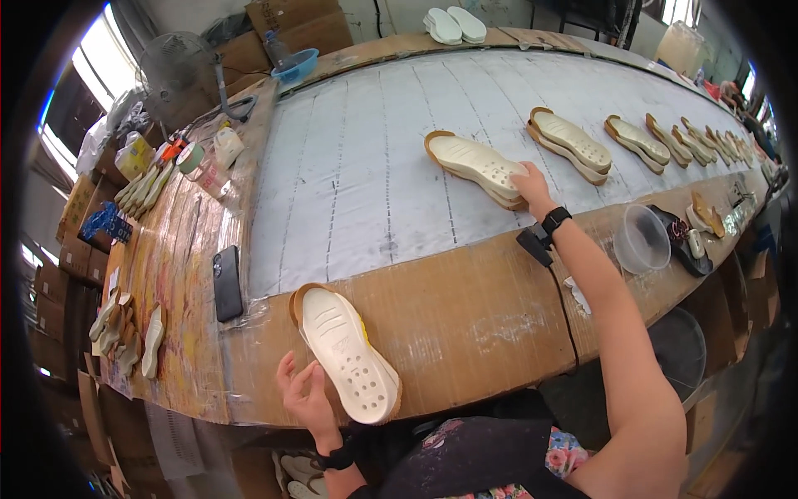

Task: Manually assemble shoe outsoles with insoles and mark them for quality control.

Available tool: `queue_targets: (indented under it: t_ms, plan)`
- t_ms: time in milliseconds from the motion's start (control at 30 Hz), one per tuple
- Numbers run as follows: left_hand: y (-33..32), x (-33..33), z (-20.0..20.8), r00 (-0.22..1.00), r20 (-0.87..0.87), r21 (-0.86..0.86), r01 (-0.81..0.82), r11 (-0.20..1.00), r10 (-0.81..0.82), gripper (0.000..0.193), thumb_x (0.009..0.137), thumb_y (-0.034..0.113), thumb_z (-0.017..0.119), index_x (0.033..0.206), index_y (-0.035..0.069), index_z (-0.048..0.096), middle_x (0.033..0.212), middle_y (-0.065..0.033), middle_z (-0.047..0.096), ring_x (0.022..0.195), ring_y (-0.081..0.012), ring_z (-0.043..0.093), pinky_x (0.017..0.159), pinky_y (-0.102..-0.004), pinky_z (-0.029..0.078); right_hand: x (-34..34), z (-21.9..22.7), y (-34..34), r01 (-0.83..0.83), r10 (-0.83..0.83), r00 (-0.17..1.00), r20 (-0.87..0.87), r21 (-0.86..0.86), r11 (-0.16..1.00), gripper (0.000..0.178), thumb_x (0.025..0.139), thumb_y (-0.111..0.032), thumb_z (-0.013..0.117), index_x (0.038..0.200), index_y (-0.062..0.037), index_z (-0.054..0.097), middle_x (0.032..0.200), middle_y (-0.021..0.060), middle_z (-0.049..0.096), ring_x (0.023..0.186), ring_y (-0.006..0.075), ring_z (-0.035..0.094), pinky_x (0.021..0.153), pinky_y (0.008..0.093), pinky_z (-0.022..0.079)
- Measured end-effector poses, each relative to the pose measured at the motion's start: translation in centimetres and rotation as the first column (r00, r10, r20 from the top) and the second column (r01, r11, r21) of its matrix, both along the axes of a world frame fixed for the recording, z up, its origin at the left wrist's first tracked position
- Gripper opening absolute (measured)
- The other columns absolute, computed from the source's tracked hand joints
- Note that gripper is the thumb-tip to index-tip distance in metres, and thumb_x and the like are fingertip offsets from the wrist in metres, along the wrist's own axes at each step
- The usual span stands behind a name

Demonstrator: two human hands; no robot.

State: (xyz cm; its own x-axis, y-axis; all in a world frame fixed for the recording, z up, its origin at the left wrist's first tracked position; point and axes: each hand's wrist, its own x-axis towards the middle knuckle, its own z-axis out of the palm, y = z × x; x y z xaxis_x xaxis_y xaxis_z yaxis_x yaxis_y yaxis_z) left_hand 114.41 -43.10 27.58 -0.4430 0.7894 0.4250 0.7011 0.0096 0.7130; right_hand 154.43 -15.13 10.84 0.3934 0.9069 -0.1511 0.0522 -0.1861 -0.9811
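Note:
My right hand [534, 188] reaches out over the white sheet and grips the near end of a cream shoe sole [474, 162] with a tan-brown edge. That sole lies flat, row of small round holes toward my fingers. A second cream sole [349, 353], also with a tan-brown rim and holes, lies on the cardboard-covered near edge, a bit of yellow on its side. Just left of it is my left hand [306, 399], its fingers apart and slightly bent, holding nothing. More cream soles [570, 141] with brown edges run in a line to the far right.
A black phone [227, 284] lies on the left table, with more soles [153, 339] near its edge. Beyond stand a fan [176, 75] and a blue basin [296, 66]. To the right are a clear plastic tub [642, 239] and a black cable [568, 308]. White soles [454, 26] lie at the back.

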Motion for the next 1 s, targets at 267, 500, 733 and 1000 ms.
queue_targets:
  t_ms: [267, 500, 733, 1000]
  plan:
    - [-1.5, 2.3, 3.0, 0.959, 0.231, 0.066, 0.155, 0.986, -0.166, 0.014, 0.079, 0.004, 0.057, 0.092, -0.001, 0.061, 0.111, -0.0105, 0.052, 0.097, -0.0182, 0.05, 0.085, -0.0286, 0.039, -7.3, 7.8, -1.6, -0.358, 0.085, 0.786, -0.613, -0.338, 0.871, 0.034, 0.078, -0.012, 0.058, 0.11, -0.0086, 0.049, 0.1, 0.0083, 0.052, 0.092, 0.0226, 0.049, 0.073, 0.0413, 0.045]
    - [-1.4, 6.3, 5.5, 0.615, 0.656, 0.095, 0.507, 0.857, -0.437, 0.059, 0.084, 0.012, 0.055, 0.132, 0.0, 0.022, 0.129, -0.015, 0.038, 0.118, -0.0223, 0.037, 0.094, -0.033, 0.035, -12.1, 15.8, -13.3, -0.635, 0.418, 0.279, -0.864, 0.161, 0.756, 0.043, 0.082, -0.015, 0.053, 0.122, -0.0061, 0.042, 0.109, 0.0086, 0.051, 0.096, 0.0212, 0.052, 0.077, 0.0332, 0.045]
    - [0.2, 9.3, 6.6, 0.229, 0.888, 0.383, 0.108, 0.917, -0.398, 0.051, 0.091, 0.037, 0.036, 0.131, 0.005, 0.028, 0.128, -0.0109, 0.04, 0.115, -0.025, 0.042, 0.097, -0.0398, 0.033, -16.8, 22.0, -21.7, -0.618, 0.747, 0.664, -0.012, 0.553, 0.559, 0.074, 0.066, -0.013, 0.073, 0.129, -0.0015, 0.035, 0.122, 0.0135, 0.047, 0.101, 0.0155, 0.05, 0.078, 0.024, 0.042]
    - [-0.5, 7.1, 6.5, 0.068, 0.955, 0.272, 0.176, 0.946, -0.287, 0.055, 0.092, 0.046, 0.026, 0.129, 0.005, 0.031, 0.126, -0.0138, 0.041, 0.114, -0.0295, 0.044, 0.097, -0.0418, 0.036, -19.6, 22.7, -26.5, -0.512, 0.576, 0.787, 0.221, 0.755, 0.41, 0.085, 0.062, -0.018, 0.077, 0.13, 0.0012, 0.031, 0.13, 0.0221, 0.038, 0.117, 0.031, 0.043, 0.091, 0.0337, 0.039]
